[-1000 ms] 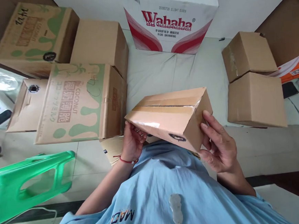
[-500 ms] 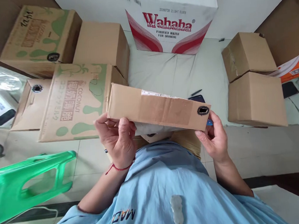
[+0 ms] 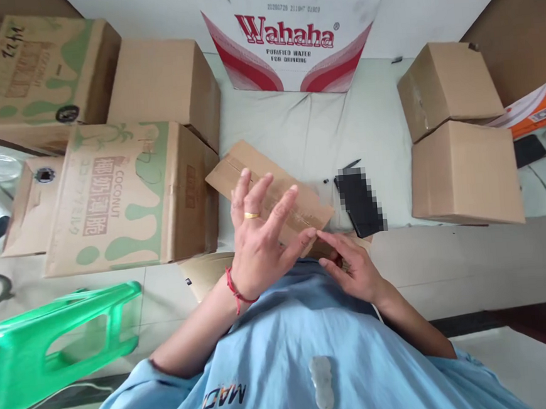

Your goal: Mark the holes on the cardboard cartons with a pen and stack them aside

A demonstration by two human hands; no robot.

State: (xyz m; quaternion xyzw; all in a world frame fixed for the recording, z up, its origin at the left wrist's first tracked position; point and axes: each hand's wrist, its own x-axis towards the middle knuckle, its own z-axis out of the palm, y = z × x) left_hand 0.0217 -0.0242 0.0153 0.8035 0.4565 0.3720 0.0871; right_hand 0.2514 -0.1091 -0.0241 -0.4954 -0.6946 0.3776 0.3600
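A narrow cardboard box (image 3: 304,197) lies tilted in front of me, low by my lap. Tape and a seam show on its upper face. My left hand (image 3: 263,237) is over it, fingers spread and thumb stretched to the near right corner; a gold ring and a red bracelet are on it. At that same corner is my right hand (image 3: 353,267). Its index fingertip meets the left thumb, the other fingers bend, and its thumb stands apart. The box's near end is partly hidden by both hands.
Just right of the box lie a dark phone (image 3: 360,204) and a pen (image 3: 352,163). Coconut cartons (image 3: 112,198) are stacked at left, two plain boxes (image 3: 464,170) at right. Behind stands a white Wahaha carton (image 3: 288,39). A green stool (image 3: 68,309) is at lower left.
The box has turned and lowered, and its cut-out hole no longer shows. My left hand has let go of its left end and moved over it. My right hand has shifted left and down.
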